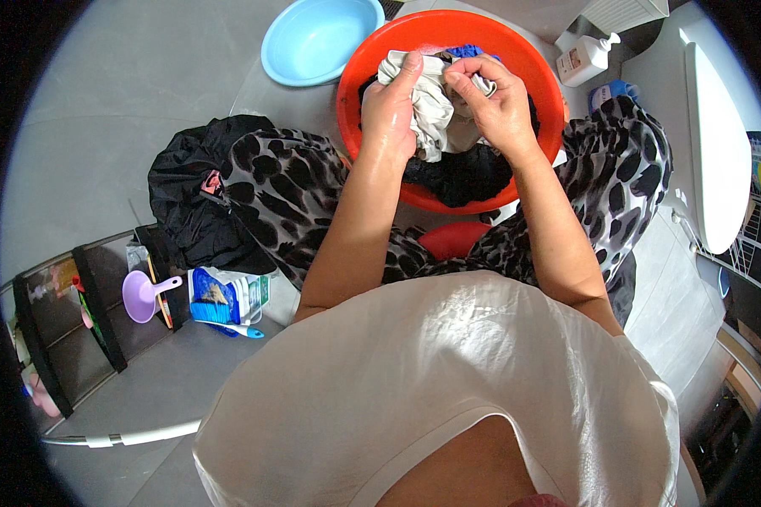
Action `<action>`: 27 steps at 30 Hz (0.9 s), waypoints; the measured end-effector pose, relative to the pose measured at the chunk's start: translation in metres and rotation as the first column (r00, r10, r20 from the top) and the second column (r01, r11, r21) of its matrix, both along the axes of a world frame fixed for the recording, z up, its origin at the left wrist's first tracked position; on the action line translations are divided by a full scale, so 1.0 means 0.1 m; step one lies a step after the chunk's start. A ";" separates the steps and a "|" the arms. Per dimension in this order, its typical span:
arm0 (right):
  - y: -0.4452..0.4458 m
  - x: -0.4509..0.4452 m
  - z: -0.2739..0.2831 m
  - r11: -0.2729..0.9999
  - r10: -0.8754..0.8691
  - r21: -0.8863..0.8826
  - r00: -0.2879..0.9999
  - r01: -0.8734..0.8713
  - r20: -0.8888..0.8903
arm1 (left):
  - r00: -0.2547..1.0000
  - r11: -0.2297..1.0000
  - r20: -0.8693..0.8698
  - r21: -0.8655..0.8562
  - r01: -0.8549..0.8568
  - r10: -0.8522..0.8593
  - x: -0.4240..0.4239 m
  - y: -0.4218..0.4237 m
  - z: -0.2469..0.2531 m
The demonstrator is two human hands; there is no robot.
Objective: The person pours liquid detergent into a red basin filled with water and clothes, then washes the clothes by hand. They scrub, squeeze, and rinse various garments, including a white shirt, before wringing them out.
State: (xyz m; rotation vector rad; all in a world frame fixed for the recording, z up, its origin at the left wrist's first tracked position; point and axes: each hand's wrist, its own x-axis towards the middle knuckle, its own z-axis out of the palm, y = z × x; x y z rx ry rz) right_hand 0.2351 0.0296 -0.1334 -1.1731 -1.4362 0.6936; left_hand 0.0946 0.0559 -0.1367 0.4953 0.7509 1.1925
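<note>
A wet white cloth garment [428,111] is bunched between my two hands, over a large red plastic basin [444,21]. My left hand [390,114] grips its left side, thumb laid along the top. With thumb and forefinger pinched, my right hand [498,104] holds the garment's right part; the remaining fingers are partly hidden. Beneath lies dark wet fabric [460,177] in the basin. A bit of blue cloth [466,52] shows at the basin's far side, near some foam.
Left of the basin is a light-blue basin [323,41]. On the right stand a white pump bottle [586,60] and a blue bottle [612,95]. A black garment [206,190] lies at my left leg. Lower left are a purple dipper [143,296] and a blue brush [212,310].
</note>
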 end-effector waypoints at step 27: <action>0.17 0.73 -0.11 0.984 0.109 -0.178 0.865 -0.023 0.491 | 0.949 0.957 -0.142 0.116 -0.265 0.280 -0.46 0.33 -0.10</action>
